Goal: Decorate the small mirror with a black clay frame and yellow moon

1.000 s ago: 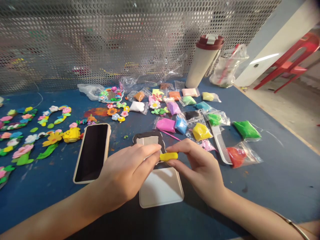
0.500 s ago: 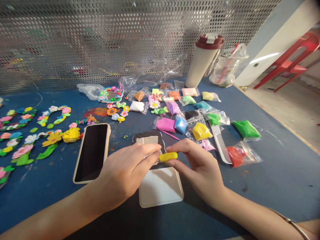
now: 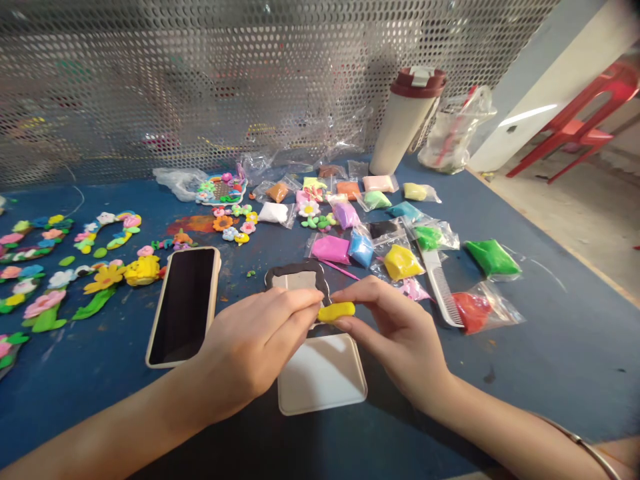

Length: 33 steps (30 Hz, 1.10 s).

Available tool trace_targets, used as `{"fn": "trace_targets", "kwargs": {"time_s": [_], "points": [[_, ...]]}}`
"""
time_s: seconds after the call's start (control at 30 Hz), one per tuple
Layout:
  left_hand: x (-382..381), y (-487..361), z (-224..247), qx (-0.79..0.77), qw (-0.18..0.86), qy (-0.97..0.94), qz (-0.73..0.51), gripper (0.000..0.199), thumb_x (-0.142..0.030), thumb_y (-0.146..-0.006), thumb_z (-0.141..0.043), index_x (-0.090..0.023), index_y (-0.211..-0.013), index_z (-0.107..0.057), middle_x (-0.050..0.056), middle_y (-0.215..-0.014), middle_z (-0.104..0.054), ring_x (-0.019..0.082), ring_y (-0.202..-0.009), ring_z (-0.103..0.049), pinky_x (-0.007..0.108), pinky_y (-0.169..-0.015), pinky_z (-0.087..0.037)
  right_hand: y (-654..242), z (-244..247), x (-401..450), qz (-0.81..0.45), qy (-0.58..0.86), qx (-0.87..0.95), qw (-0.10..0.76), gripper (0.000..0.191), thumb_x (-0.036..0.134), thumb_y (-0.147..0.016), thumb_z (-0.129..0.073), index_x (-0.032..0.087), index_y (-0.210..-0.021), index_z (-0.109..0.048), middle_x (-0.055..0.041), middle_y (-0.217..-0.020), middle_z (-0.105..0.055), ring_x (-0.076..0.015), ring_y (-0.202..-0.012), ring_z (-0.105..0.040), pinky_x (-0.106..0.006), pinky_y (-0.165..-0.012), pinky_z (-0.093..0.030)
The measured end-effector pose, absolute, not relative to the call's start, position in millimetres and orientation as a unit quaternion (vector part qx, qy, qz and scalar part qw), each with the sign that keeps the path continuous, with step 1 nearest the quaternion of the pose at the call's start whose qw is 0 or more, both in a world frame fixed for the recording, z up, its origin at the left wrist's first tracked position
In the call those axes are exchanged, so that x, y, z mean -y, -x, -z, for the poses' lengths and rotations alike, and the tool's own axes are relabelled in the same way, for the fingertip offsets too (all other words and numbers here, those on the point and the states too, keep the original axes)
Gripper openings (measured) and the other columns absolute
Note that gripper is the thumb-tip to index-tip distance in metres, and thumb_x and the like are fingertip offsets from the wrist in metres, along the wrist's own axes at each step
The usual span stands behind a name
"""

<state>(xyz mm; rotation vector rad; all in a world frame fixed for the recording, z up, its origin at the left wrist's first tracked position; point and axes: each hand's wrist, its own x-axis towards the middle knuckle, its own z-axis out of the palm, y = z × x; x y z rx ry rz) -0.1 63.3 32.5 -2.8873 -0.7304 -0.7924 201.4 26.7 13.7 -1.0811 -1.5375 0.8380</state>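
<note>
Between my hands is a short, thick strip of yellow modelling clay (image 3: 337, 312). My right hand (image 3: 400, 333) pinches its right end between thumb and fingers. My left hand (image 3: 260, 333) is closed at the left end, fingers pressed together; its thumb is hidden behind them. Beneath the fingers lies a small rectangular frame (image 3: 300, 267) with a wavy black clay border round a grey, shiny middle, partly covered by my left hand. Closer to me, a white rounded rectangular panel (image 3: 323, 377) lies flat on the blue table.
A phone (image 3: 184, 307) lies left of my left hand, with clay flower decorations (image 3: 107, 275) beyond it. Bagged clay, including a yellow packet (image 3: 401, 262), spreads behind my hands. A white comb (image 3: 443, 287) lies at right. A tumbler (image 3: 407, 127) stands before the perforated metal panel (image 3: 190, 87).
Both hands stay almost in place around the yellow clay. The strip's left end looks slightly reshaped, its outline a little more curved. Nothing else has visibly moved.
</note>
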Motion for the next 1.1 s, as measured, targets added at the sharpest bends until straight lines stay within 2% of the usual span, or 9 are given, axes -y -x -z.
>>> {"fn": "trace_targets", "kwargs": {"time_s": [0.2,0.3,0.4,0.53,0.67,0.83,0.93,1.03,1.1], "points": [[-65,-5,-40,0.289,-0.055,0.910,0.292,0.016,-0.009,-0.089,-0.054,-0.015,-0.099,-0.064,0.003,-0.104,-0.066,0.011,-0.092,-0.064,0.019,-0.086,-0.046,-202,-15,-26,-0.453,0.445,0.562,0.530,0.011,0.024,-0.082,-0.069,0.025,-0.093,-0.067,0.0008,-0.088,-0.067,-0.0133,-0.083,-0.063,-0.024,-0.075,-0.049],[-67,-6,-47,0.355,-0.181,0.868,0.295,0.014,-0.011,-0.089,-0.054,-0.020,-0.091,-0.065,-0.002,-0.104,-0.064,0.008,-0.093,-0.062,0.015,-0.081,-0.046,-202,-16,-28,-0.544,0.428,0.483,0.537,0.011,0.024,-0.080,-0.071,0.026,-0.091,-0.068,0.0026,-0.088,-0.068,-0.0113,-0.082,-0.065,-0.021,-0.074,-0.050],[-70,-5,-53,0.410,-0.349,0.794,0.280,0.016,-0.018,-0.092,-0.048,-0.021,-0.082,-0.061,-0.004,-0.101,-0.062,0.007,-0.083,-0.061,0.014,-0.070,-0.048,-202,-16,-30,-0.608,0.413,0.418,0.534,0.011,0.027,-0.079,-0.073,0.026,-0.090,-0.069,0.0036,-0.086,-0.069,-0.0094,-0.080,-0.065,-0.019,-0.074,-0.049],[-73,-3,-57,0.423,-0.508,0.704,0.261,0.027,-0.022,-0.096,-0.035,-0.020,-0.077,-0.054,-0.004,-0.079,-0.058,0.008,-0.070,-0.055,0.016,-0.064,-0.046,-201,-16,-34,-0.651,0.415,0.355,0.527,0.012,0.031,-0.078,-0.073,0.024,-0.086,-0.070,0.0038,-0.082,-0.067,-0.0069,-0.076,-0.060,-0.016,-0.071,-0.045],[-73,-5,-57,0.443,-0.535,0.674,0.251,0.032,-0.032,-0.096,-0.036,-0.019,-0.073,-0.054,-0.003,-0.069,-0.057,0.010,-0.067,-0.055,0.018,-0.062,-0.045,-201,-15,-37,-0.670,0.412,0.330,0.521,0.014,0.033,-0.078,-0.073,0.021,-0.085,-0.070,0.0030,-0.078,-0.065,-0.0068,-0.072,-0.057,-0.017,-0.069,-0.043],[-79,-7,-55,0.458,-0.533,0.663,0.257,0.014,-0.030,-0.085,-0.060,-0.018,-0.078,-0.064,0.000,-0.089,-0.063,0.012,-0.076,-0.063,0.020,-0.067,-0.049,-203,-11,-42,-0.677,0.406,0.309,0.530,0.016,0.033,-0.077,-0.073,0.019,-0.085,-0.071,0.0011,-0.081,-0.063,-0.0086,-0.074,-0.056,-0.020,-0.071,-0.043],[-85,-5,-52,0.483,-0.535,0.628,0.294,0.015,-0.029,-0.079,-0.067,-0.017,-0.070,-0.063,0.000,-0.082,-0.064,0.011,-0.068,-0.063,0.019,-0.061,-0.049,-205,-10,-45,-0.683,0.395,0.289,0.542,0.016,0.033,-0.077,-0.073,0.019,-0.084,-0.071,0.0003,-0.084,-0.064,-0.0093,-0.073,-0.055,-0.022,-0.074,-0.043],[-77,-9,-48,0.514,-0.502,0.597,0.356,0.020,-0.031,-0.083,-0.062,-0.018,-0.069,-0.059,-0.003,-0.065,-0.060,0.010,-0.056,-0.059,0.019,-0.053,-0.047,-207,-10,-48,-0.678,0.395,0.276,0.555,0.014,0.032,-0.077,-0.073,0.020,-0.082,-0.071,0.0006,-0.084,-0.064,-0.0088,-0.071,-0.054,-0.023,-0.074,-0.044],[-58,-16,-47,0.478,-0.492,0.643,0.341,0.026,-0.030,-0.091,-0.049,-0.018,-0.070,-0.058,-0.002,-0.065,-0.061,0.011,-0.059,-0.061,0.021,-0.057,-0.049,-208,-9,-48,-0.672,0.390,0.276,0.566,0.012,0.031,-0.077,-0.073,0.020,-0.081,-0.071,0.0013,-0.081,-0.063,-0.0081,-0.068,-0.053,-0.023,-0.073,-0.044]]}}
